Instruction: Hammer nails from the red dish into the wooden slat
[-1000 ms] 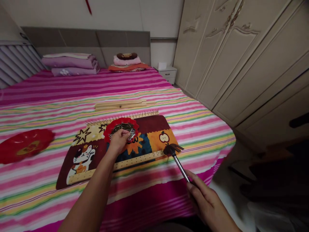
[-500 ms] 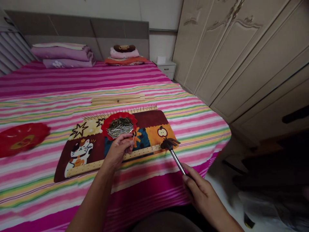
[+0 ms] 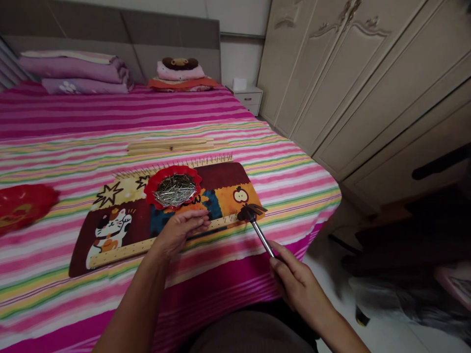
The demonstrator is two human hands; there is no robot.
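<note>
My right hand [image 3: 290, 274] is wrapped round the handle of a claw hammer [image 3: 262, 236], whose dark head rests over the right end of a wooden strip [image 3: 121, 252]. That strip lies on a patterned mat [image 3: 138, 223] and has rows of small holes; a few nails [image 3: 231, 218] stand upright in it beside the hammer head. Just above the strip's middle, my left hand [image 3: 184, 228] is closed in a pinch on a nail, mostly hidden by the fingers now. Close behind that hand sits a red scalloped bowl [image 3: 150, 192] full of loose nails [image 3: 174, 190].
Behind the mat lies a second strip [image 3: 176, 165] bristling with upright nails. Farther back are plain wooden strips [image 3: 162, 146]. A red tray [image 3: 27, 203] is at the left on the striped bed [image 3: 294, 181]. Folded bedding [image 3: 77, 73] and a wardrobe [image 3: 324, 83] stand beyond.
My left hand has drawn away from the bowl and come nearer the strip with the nail. The hammer stays at the strip's right end. The whole view has shifted slightly.
</note>
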